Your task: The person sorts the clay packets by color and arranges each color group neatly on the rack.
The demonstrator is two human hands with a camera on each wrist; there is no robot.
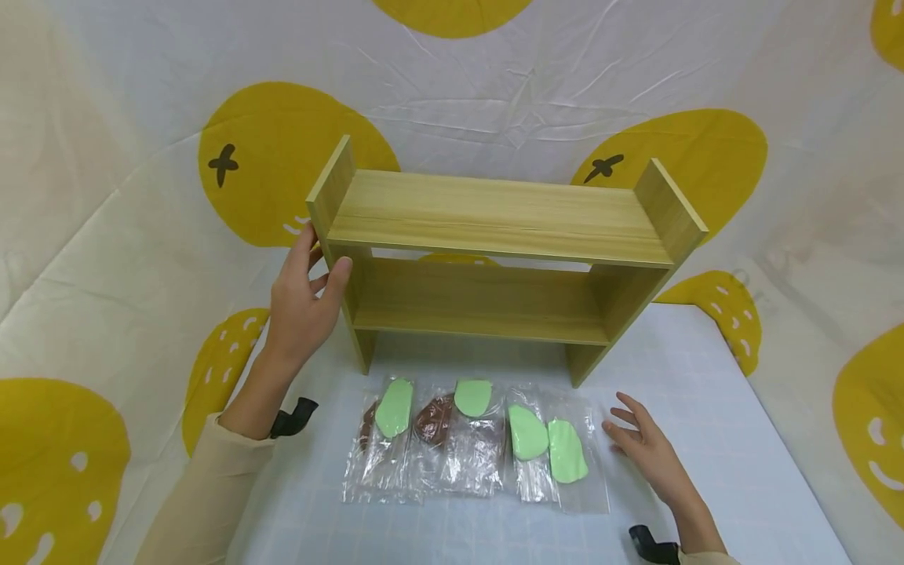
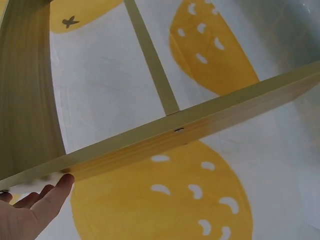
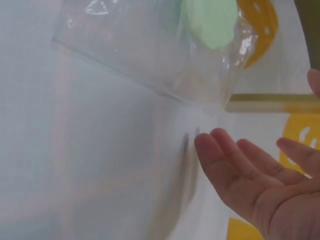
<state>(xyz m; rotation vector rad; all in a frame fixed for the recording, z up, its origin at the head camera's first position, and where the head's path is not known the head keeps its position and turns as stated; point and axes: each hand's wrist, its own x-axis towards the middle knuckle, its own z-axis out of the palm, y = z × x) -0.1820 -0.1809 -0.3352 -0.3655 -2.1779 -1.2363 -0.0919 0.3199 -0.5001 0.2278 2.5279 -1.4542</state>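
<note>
A two-tier wooden shelf stands at the back of the table. My left hand is at its left side panel, fingertips at the panel's outer face and nothing enclosed in the palm. In the left wrist view the fingers of this hand lie along the lower side of a long panel edge. My right hand hovers right of the bags with its fingers loosely extended and holds nothing. Close to it lies a clear plastic bag with a light green flat piece.
Several more clear bags lie in a row before the shelf, with green pieces and brown pieces. A pale cloth covers the table. Behind hangs a white curtain with yellow prints.
</note>
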